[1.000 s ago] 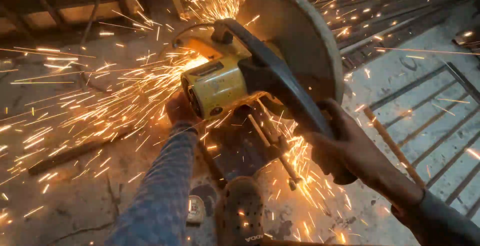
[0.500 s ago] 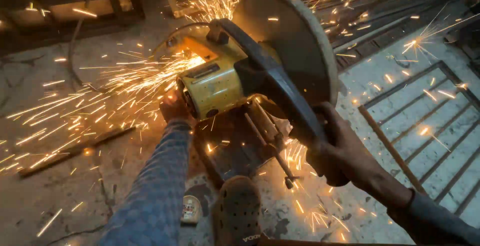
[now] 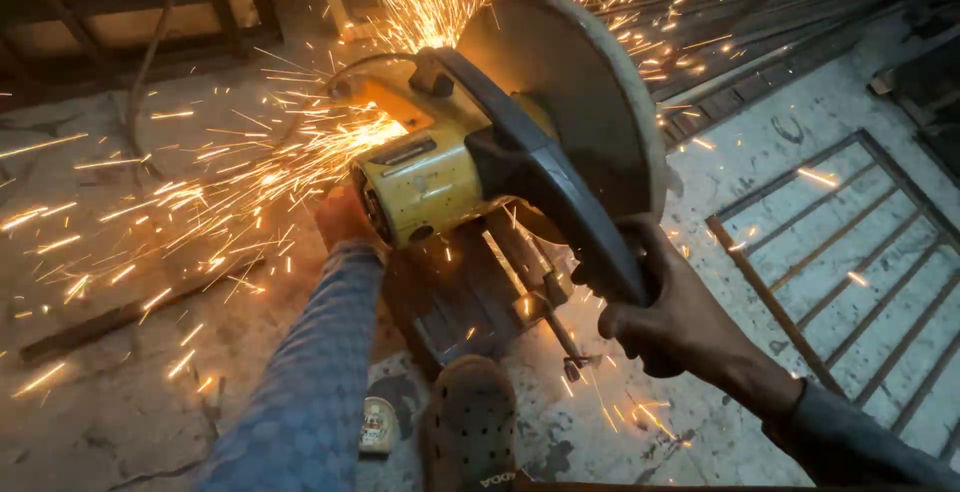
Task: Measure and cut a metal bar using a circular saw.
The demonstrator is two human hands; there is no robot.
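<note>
A yellow chop saw (image 3: 430, 177) with a round grey blade guard (image 3: 560, 92) stands on the concrete floor, tilted down and throwing orange sparks to the left and back. My right hand (image 3: 670, 312) grips its dark handle (image 3: 560, 202). My left hand (image 3: 345, 220), in a blue patterned sleeve, reaches under the yellow motor and rests at the saw's base (image 3: 470, 302); what it touches is hidden by the motor. My foot in a dark perforated shoe (image 3: 468, 422) is planted at the near end of the base.
A rusty metal grille frame (image 3: 830, 252) lies flat on the floor to the right. Long steel bars (image 3: 760, 42) are stacked at the back right. A dark bar (image 3: 110, 317) lies on the floor at left. A wooden frame (image 3: 120, 2) stands at the back left.
The spray of sparks to the left has thinned and shifted. Both hands hold their places on the saw, and the view has drifted slightly.
</note>
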